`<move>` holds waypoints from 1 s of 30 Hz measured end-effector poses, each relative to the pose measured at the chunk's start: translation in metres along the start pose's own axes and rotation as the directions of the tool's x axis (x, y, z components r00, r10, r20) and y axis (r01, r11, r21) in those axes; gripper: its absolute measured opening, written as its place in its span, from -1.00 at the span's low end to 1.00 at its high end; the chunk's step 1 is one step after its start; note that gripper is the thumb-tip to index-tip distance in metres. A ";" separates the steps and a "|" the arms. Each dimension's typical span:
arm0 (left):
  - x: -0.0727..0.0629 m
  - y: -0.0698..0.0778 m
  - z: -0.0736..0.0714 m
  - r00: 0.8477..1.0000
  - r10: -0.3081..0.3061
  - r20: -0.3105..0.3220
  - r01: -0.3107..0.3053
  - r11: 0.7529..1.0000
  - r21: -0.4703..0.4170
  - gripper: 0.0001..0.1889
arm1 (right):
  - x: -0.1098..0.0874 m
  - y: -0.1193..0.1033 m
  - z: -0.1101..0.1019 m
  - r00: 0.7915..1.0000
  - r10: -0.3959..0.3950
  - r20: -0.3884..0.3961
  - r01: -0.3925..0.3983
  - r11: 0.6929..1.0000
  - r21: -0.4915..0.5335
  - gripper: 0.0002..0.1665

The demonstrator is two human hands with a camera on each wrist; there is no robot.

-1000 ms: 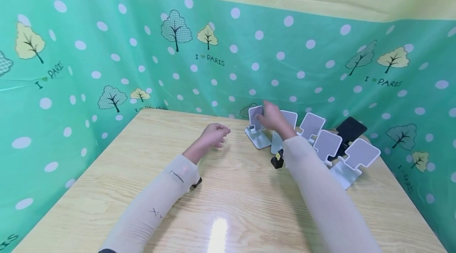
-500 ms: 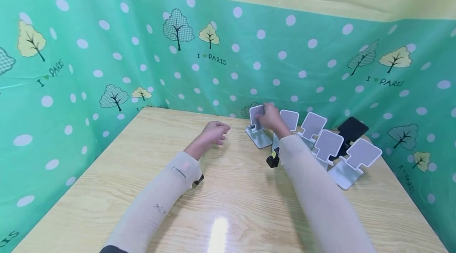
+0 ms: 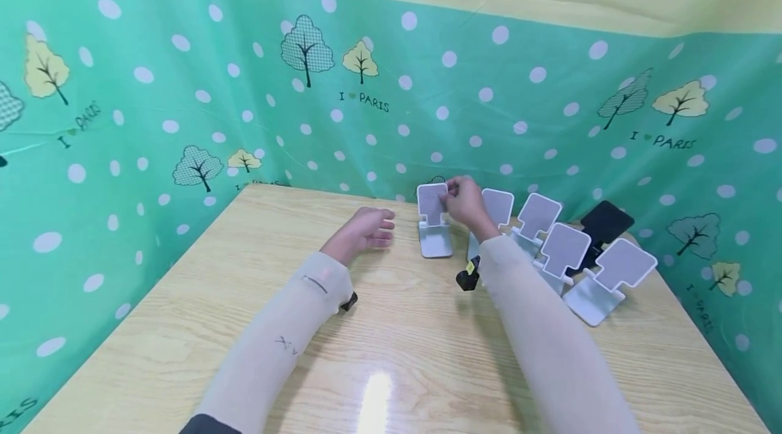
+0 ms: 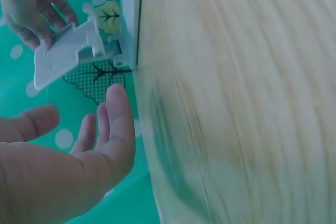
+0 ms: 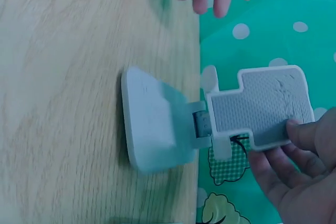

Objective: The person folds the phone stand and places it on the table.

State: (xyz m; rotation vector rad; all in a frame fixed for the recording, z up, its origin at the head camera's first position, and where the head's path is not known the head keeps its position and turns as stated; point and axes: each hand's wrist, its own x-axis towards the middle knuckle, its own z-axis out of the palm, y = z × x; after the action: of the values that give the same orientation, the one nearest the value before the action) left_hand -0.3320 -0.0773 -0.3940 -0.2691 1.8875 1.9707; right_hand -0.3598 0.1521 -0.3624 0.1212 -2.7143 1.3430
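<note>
A white phone stand [image 3: 434,242] with a grey textured pad stands upright near the table's back edge. My right hand [image 3: 466,204] holds the right side of its back plate; in the right wrist view the thumb [image 5: 300,134] lies on the grey pad and the fingers are behind the plate. The stand's base [image 5: 152,121] sits on the wood, joined to the plate by a hinge. To the left of the stand, my left hand [image 3: 370,226] is held apart from it. Its fingers [image 4: 119,114] are loosely bent in the left wrist view, with nothing between them and the thumb.
Several more white stands stand to the right, among them a near one [image 3: 622,265], with a black stand [image 3: 605,222] behind. A green patterned curtain [image 3: 391,142] hangs close behind the wooden table [image 3: 397,325]. Black wrist cameras [image 3: 469,274] jut out below the sleeves.
The phone stand has turned in my right hand from an angle to face the front, its base swinging left. My left hand's fingers have spread a little and the hand has rolled.
</note>
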 end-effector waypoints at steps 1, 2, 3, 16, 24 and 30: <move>0.000 0.000 0.001 1.000 -0.008 0.003 0.008 1.000 -0.015 -0.54 | 0.000 0.000 0.000 1.000 -0.004 0.003 0.004 1.000 0.008 -0.73; 0.000 0.000 0.003 1.000 -0.016 0.009 0.016 0.999 -0.029 -0.54 | 0.000 0.001 0.000 1.000 -0.009 0.003 0.009 1.000 0.010 -0.75; 0.000 0.000 0.004 1.000 -0.019 0.015 0.020 0.999 -0.038 -0.54 | 0.000 0.001 0.000 1.000 -0.011 0.003 0.011 1.000 0.017 -0.77; 0.020 -0.002 0.011 0.997 -0.032 0.066 0.039 0.993 -0.108 -0.54 | -0.004 -0.015 -0.005 0.999 -0.043 -0.031 0.046 0.995 0.083 -0.76; 0.028 0.001 0.020 0.980 -0.017 0.199 0.066 0.968 -0.240 -0.50 | -0.005 -0.029 -0.018 0.994 -0.048 -0.096 0.064 0.982 0.176 -0.71; 0.036 0.002 0.025 0.971 0.007 0.240 0.085 0.924 -0.374 -0.52 | -0.006 -0.040 -0.024 0.990 -0.041 -0.135 0.074 0.964 0.256 -0.70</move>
State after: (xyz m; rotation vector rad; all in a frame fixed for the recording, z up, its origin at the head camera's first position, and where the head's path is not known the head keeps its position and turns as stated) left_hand -0.3620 -0.0470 -0.4045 -0.1666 1.3325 2.2225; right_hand -0.3480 0.1469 -0.3175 0.1292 -2.4006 1.6238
